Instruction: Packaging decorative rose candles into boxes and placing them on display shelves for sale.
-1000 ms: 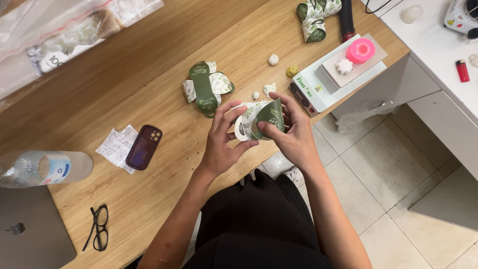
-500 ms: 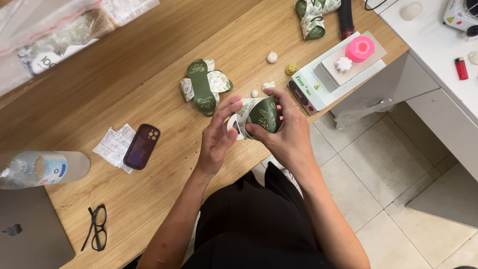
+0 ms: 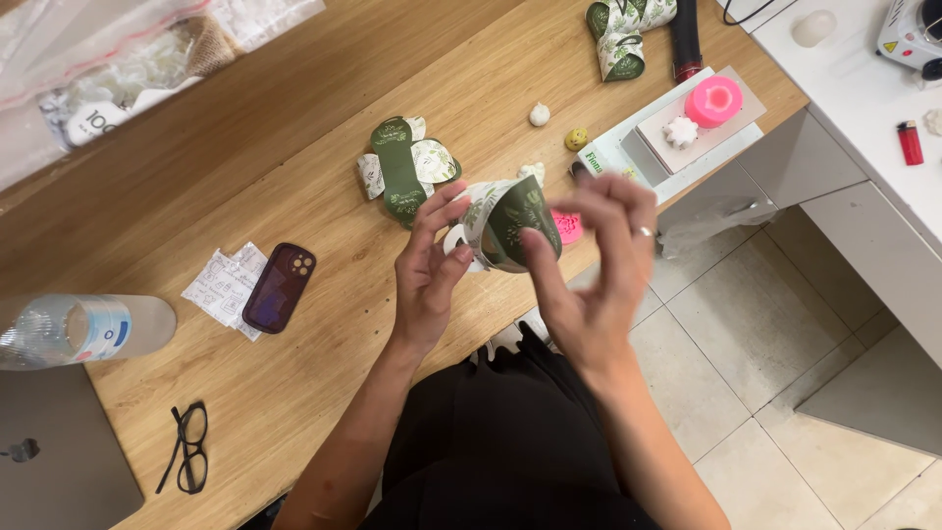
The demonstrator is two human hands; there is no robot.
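Both hands are up over the near edge of the table (image 3: 294, 128), working one green leaf-print box (image 3: 512, 222) between them. Left hand (image 3: 429, 278) pinches the box's pale left flap, fingers closed on it; right hand (image 3: 594, 265) presses a thumb to the dark green face while its other fingers fan out, blurred, above. So the box is off the wood, clamped from both sides, just near of a flat, unfolded box blank (image 3: 402, 172). A pink blob (image 3: 566, 226) peeks out behind the right fingers. Far right, a pink mould (image 3: 713, 100) and a white flower shape (image 3: 679, 131) sit on a grey slab, with more folded boxes (image 3: 621, 34) beyond. Left of the hands lie a dark phone (image 3: 279, 287) on a paper slip (image 3: 218, 285), a bottle (image 3: 83, 329), glasses (image 3: 187, 447) and a laptop corner (image 3: 54, 461). A red lighter (image 3: 910, 142) rests on the white counter at far right.
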